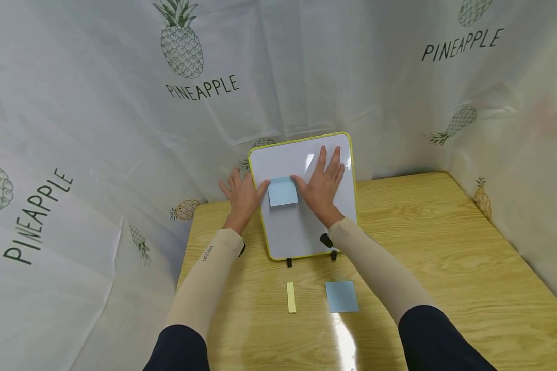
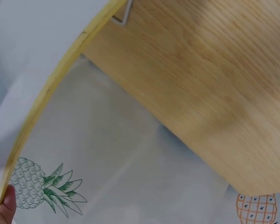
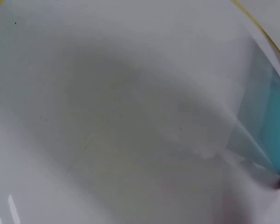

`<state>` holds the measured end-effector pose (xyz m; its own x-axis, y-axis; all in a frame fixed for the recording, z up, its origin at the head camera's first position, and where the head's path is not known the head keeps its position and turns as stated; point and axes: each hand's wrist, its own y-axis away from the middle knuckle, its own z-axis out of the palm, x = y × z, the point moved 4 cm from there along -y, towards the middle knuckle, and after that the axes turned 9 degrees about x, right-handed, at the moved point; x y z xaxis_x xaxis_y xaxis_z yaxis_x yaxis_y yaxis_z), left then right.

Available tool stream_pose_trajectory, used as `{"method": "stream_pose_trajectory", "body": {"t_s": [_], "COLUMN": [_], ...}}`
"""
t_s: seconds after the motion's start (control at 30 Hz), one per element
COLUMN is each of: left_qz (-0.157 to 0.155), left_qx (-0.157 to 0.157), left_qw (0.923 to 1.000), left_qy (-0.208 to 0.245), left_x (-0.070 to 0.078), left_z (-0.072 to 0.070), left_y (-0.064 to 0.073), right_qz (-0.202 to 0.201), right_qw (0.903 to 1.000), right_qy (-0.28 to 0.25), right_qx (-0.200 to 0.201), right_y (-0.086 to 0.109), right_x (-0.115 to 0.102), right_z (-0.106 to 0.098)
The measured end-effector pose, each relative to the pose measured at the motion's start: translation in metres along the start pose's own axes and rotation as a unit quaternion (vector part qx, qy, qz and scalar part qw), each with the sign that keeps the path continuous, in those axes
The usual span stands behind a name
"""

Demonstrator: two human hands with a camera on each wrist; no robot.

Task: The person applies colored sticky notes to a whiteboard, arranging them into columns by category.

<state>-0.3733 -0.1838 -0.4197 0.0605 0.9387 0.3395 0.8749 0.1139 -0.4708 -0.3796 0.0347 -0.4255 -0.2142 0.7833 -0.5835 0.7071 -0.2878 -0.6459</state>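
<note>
A light blue sticky note (image 1: 283, 191) lies against a small yellow-rimmed whiteboard (image 1: 285, 232) that leans upright on the table. My left hand (image 1: 243, 198) is at the board's left edge, its thumb touching the note's upper left corner and its other fingers spread past the rim. With fingers spread over the board, my right hand (image 1: 322, 190) touches the note's upper right corner with its thumb. The right wrist view shows the note (image 3: 275, 126) standing off the board along its lower part. In the left wrist view, a digit (image 2: 7, 205) meets the yellow rim.
On the wooden table (image 1: 408, 221), in front of the board, lie a narrow yellow paper strip (image 1: 291, 298) and a square blue-grey sticky note (image 1: 342, 297). Black feet (image 1: 289, 263) stick out under the board. A pineapple-print sheet (image 1: 306, 77) hangs behind and at both sides.
</note>
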Motion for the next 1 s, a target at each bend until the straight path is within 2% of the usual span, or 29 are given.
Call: {"method": "stream_pose_trajectory", "body": {"t_s": [0.3,0.47,0.7,0.83,1.0], "left_qz": [-0.021,-0.017,0.013,0.031,0.043], "left_qx": [0.006,0.013,-0.017,-0.033,-0.050], "left_qw": [0.9992,0.9981,0.9992,0.9979,0.9973], "left_qy": [0.034,0.058,0.033,0.045,0.032], "left_x": [0.002,-0.006,-0.018,-0.025,-0.033], "left_z": [-0.004,-0.013,-0.017,-0.017,-0.015], "left_y": [0.005,0.019,0.056,0.086,0.119], "right_qz": [-0.033,-0.087,-0.168,-0.191,-0.209], "right_qw": [0.9989,0.9953,0.9856,0.9814,0.9766], "right_qy": [-0.020,-0.022,-0.010,-0.014,-0.014], "right_qx": [0.025,0.036,0.013,-0.019,-0.049], "right_y": [0.002,0.010,0.036,0.054,0.074], "right_x": [0.002,0.004,0.016,0.027,0.041], "right_z": [-0.021,-0.035,-0.056,-0.068,-0.079]}}
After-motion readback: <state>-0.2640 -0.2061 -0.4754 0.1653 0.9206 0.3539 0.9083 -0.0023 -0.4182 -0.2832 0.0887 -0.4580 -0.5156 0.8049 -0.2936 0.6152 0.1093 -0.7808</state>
